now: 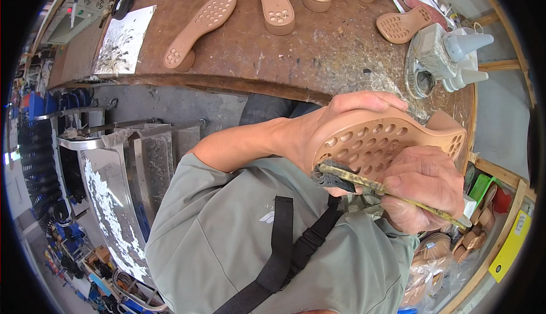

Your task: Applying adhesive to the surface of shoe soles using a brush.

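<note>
My left hand (352, 105) is wrapped round the back edge of a tan shoe sole (364, 146). Its holed underside is tilted up toward me, and the raised heel end is at the right. Between the fingers and thumb of my right hand (424, 186) is a worn, yellowish flat brush (369, 183). Its dark, ragged head touches the lower left rim of the sole. The lower fingers of my left hand are mostly hidden behind the sole.
More tan soles (276, 7) lie along the far side of the brown worktable (239, 52). White nozzle bottles (463, 47) stand at the right beside a small round tin (424, 82). A stained paper sheet (125, 38) is at the left. Bagged shoe parts (429, 263) lie low on my right.
</note>
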`<action>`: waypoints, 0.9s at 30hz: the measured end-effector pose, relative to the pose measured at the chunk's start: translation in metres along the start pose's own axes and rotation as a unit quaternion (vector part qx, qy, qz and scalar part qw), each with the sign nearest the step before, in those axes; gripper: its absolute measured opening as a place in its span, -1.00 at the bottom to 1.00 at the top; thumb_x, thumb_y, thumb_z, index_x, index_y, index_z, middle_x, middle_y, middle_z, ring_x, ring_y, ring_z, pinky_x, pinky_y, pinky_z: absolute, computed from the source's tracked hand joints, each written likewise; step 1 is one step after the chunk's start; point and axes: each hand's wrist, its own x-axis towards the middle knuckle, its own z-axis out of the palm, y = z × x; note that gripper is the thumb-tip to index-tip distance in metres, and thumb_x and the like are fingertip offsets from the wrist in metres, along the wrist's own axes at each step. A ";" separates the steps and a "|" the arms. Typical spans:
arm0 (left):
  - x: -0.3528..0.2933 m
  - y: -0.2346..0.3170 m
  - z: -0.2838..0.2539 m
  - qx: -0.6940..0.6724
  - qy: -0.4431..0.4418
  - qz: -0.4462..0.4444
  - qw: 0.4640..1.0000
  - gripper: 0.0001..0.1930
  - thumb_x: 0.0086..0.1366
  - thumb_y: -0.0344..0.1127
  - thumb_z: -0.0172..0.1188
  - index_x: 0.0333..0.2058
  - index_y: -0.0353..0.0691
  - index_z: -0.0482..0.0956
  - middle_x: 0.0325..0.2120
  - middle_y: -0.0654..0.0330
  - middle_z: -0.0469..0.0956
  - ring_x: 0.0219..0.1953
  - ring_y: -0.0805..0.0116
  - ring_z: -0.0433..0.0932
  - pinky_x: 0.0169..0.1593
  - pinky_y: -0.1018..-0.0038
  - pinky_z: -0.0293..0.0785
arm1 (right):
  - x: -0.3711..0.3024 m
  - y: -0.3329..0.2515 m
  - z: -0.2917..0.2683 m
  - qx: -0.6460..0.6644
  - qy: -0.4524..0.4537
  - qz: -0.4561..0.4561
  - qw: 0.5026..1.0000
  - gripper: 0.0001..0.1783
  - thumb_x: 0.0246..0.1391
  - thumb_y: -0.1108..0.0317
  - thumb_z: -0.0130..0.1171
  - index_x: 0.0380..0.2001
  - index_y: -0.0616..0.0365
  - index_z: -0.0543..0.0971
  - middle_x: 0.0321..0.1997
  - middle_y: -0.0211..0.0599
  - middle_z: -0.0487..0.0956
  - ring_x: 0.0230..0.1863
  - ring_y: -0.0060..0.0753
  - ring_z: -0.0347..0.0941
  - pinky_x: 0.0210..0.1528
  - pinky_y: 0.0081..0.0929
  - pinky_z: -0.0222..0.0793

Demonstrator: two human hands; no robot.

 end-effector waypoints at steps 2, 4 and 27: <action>-0.002 0.001 0.000 -0.048 -0.005 -0.014 0.999 0.03 -0.08 -0.22 0.45 0.20 -0.18 -0.17 0.14 -0.31 -0.01 0.16 -0.10 0.22 0.12 0.15 0.32 | 0.002 0.001 -0.002 0.001 -0.019 -0.015 1.000 -0.54 -0.35 0.60 0.39 -0.24 0.29 0.51 -0.48 -0.21 0.55 -0.65 -0.34 0.46 -0.63 -0.48 0.36; 0.001 0.001 0.000 -0.105 -0.015 -0.027 0.994 -0.05 0.01 -0.34 0.38 0.20 -0.19 -0.18 0.14 -0.41 -0.05 0.18 -0.19 0.18 0.11 0.13 0.35 | 0.003 -0.002 -0.008 -0.003 -0.033 -0.010 0.999 -0.54 -0.35 0.59 0.38 -0.25 0.29 0.52 -0.48 -0.21 0.55 -0.65 -0.35 0.46 -0.64 -0.50 0.34; 0.020 0.014 0.003 -0.445 0.346 -0.126 0.816 -0.13 0.15 0.38 -0.18 0.20 -0.23 0.07 0.04 -0.11 0.32 0.02 -0.04 0.41 0.05 0.17 0.42 | 0.021 0.035 0.011 0.020 0.367 0.124 0.922 -0.81 0.08 0.55 0.12 -0.22 0.39 0.47 -0.52 -0.25 0.54 -0.59 -0.62 0.45 -0.55 -0.73 0.36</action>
